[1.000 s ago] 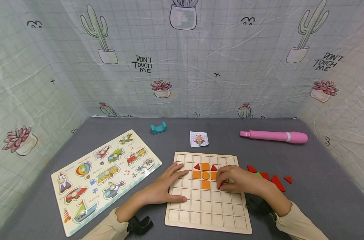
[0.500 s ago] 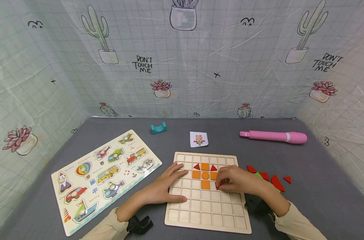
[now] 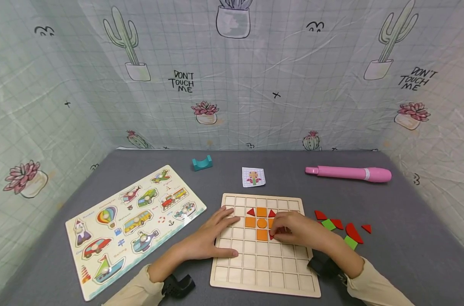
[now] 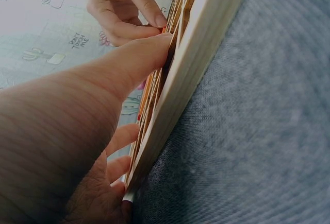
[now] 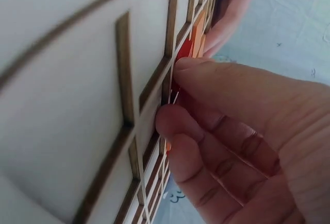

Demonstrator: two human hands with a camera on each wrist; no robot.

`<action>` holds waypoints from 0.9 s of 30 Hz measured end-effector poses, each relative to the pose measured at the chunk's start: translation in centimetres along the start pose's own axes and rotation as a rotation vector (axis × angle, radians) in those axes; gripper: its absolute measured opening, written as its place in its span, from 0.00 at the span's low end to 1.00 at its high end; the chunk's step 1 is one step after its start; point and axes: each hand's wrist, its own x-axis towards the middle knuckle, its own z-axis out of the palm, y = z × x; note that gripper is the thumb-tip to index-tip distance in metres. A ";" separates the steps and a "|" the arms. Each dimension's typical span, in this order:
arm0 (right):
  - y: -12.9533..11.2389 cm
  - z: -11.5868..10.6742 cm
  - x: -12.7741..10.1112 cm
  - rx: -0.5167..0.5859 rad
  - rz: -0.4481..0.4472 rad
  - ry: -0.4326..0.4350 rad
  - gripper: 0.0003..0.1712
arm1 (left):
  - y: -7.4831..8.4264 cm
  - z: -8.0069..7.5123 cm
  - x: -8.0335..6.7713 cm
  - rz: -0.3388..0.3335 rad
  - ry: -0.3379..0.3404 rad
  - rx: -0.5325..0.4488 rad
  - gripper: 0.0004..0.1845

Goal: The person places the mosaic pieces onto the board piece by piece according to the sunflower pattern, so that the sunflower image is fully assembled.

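R hand (image 3: 294,227) pinches a small flat red piece (image 5: 184,50), shape partly hidden, betw. thumb & fingertips; piece is at the cell just right of lower orange square tile (image 3: 262,235), on a pale wooden grid board (image 3: 263,262). L hand (image 3: 209,239), fingers spread, rests on board's left edge.

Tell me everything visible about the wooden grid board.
The grid board is pale, wood-looking and squarish, with rounded corners and raised strips forming cells. It lies flat on the gray table. Orange pieces and two red triangles sit in some cells. The left hand touches its left side; the right hand pinches a red piece at a cell.
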 end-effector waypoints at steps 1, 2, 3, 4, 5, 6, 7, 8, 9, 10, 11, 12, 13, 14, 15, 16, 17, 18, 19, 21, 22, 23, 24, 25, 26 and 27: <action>0.0 0.0 0.0 0.003 0.001 0.004 0.07 | 0.0 0.0 0.0 0.000 0.000 0.000 0.44; 0.0 0.1 0.0 0.005 0.002 0.008 0.07 | 0.0 0.0 0.0 0.001 0.001 0.000 0.44; 0.0 0.1 0.0 0.009 0.005 0.009 0.07 | 0.0 0.0 0.0 0.001 0.001 -0.001 0.44; 0.1 0.1 0.0 0.011 0.006 0.009 0.08 | 0.0 0.0 0.0 0.000 0.000 0.000 0.44; 0.1 0.1 0.0 0.015 0.006 0.008 0.08 | 0.0 0.0 0.0 0.000 0.000 0.000 0.44; 0.1 0.1 0.0 0.019 0.007 0.005 0.08 | 0.0 0.0 0.0 -0.001 0.000 -0.001 0.44; 0.1 0.1 0.0 0.023 0.007 0.001 0.08 | 0.0 0.0 0.0 -0.002 0.000 -0.001 0.44; 0.1 0.1 0.0 0.025 0.006 -0.003 0.08 | 0.0 0.0 0.0 -0.002 0.000 -0.001 0.44; 0.2 0.0 0.0 0.026 0.004 -0.006 0.08 | 0.0 0.0 0.0 -0.002 0.000 0.000 0.44; 0.2 0.0 0.0 0.026 0.001 -0.007 0.08 | -0.1 0.0 0.0 -0.001 0.001 0.001 0.44; 0.2 0.0 -0.1 0.026 -0.003 -0.008 0.08 | -0.1 0.0 0.0 -0.001 0.001 0.001 0.44; 0.2 0.0 -0.1 0.027 -0.005 -0.009 0.09 | -0.1 0.0 0.0 0.000 0.001 0.002 0.44; 0.3 0.0 -0.1 0.027 -0.007 -0.009 0.09 | -0.1 0.0 0.0 0.000 0.002 0.003 0.44; 0.3 0.0 -0.1 0.028 -0.008 -0.010 0.09 | -0.1 0.0 0.1 0.001 0.002 0.005 0.44; 0.4 0.0 -0.1 0.029 -0.009 -0.010 0.09 | -0.1 0.0 0.1 0.000 0.001 0.005 0.44; 0.4 0.0 -0.1 0.031 -0.007 -0.011 0.09 | -0.1 0.0 0.1 -0.001 0.000 0.006 0.44; 0.4 -0.1 -0.2 0.033 -0.004 -0.013 0.09 | -0.1 0.0 0.1 -0.001 0.000 0.005 0.44; 0.4 -0.1 -0.2 0.036 -0.001 -0.015 0.09 | -0.1 0.0 0.1 -0.002 0.000 0.006 0.44; 0.5 -0.1 -0.2 0.038 0.000 -0.016 0.09 | -0.1 0.0 0.2 -0.003 -0.001 0.005 0.44; 0.5 -0.1 -0.2 0.040 0.002 -0.018 0.09 | -0.1 0.0 0.2 -0.005 -0.003 0.003 0.44; 0.5 -0.2 -0.2 0.042 0.003 -0.020 0.09 | -0.1 0.0 0.2 -0.005 -0.004 0.002 0.44; 0.4 -0.2 -0.2 0.044 0.003 -0.022 0.09 | -0.1 0.0 0.2 -0.005 -0.005 0.002 0.44; 0.4 -0.2 -0.2 0.045 0.003 -0.026 0.08 | -0.1 0.0 0.2 -0.005 -0.006 0.000 0.44; 0.4 -0.2 -0.2 0.046 0.002 -0.030 0.08 | -0.1 0.0 0.2 -0.007 -0.007 -0.002 0.44; 0.4 -0.3 -0.2 0.046 0.002 -0.036 0.07 | -0.2 0.0 0.1 -0.006 -0.007 -0.003 0.44; 0.4 -0.3 -0.2 0.046 -0.001 -0.042 0.06 | -0.2 0.0 0.1 -0.006 -0.006 -0.004 0.44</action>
